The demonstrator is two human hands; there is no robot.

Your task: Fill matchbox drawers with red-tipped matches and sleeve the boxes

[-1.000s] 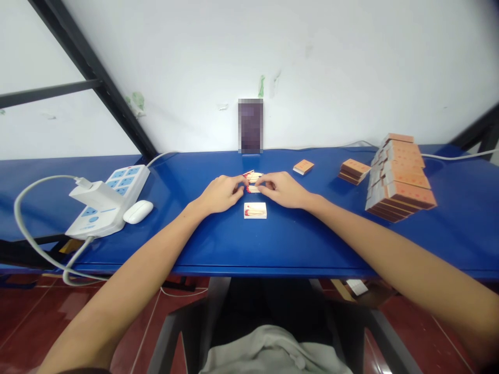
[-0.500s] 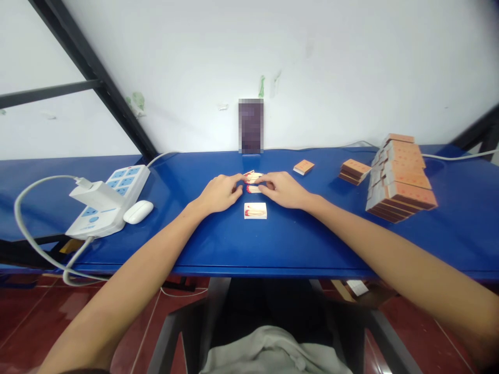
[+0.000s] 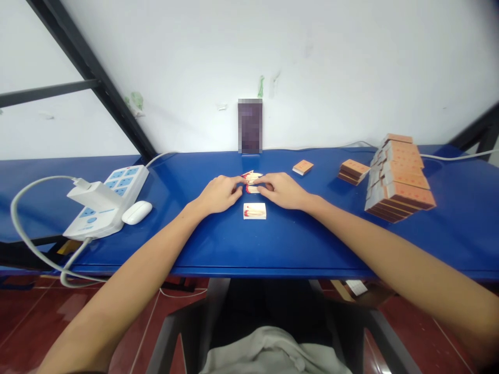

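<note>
Loose matches with red heads lie in a pile [image 3: 252, 176] at the middle of the blue table. A smaller row of matches [image 3: 252, 189] lies just nearer to me. My left hand [image 3: 221, 194] rests at the red-headed side, index fingertip touching the pile and thumb apart beside the near row. From the opposite side, my right hand [image 3: 284, 190] reaches in, its index finger on the pile and its thumb by the near row's plain ends. Both hands' other fingers are curled and partly hidden. Closer to me sits an open white matchbox tray [image 3: 254, 211] with some matches inside.
One matchbox [image 3: 303, 167] lies beyond my right hand. Farther right are a short stack of matchboxes [image 3: 353, 172] and a large stack [image 3: 401, 179]. To the left stand a power strip [image 3: 105, 202] with a plugged-in charger [image 3: 94, 199] and a white earbud case [image 3: 136, 212].
At the far pile, some matches have shifted slightly, and a few now stick out at an angle. Both hands stay in nearly the same place.
</note>
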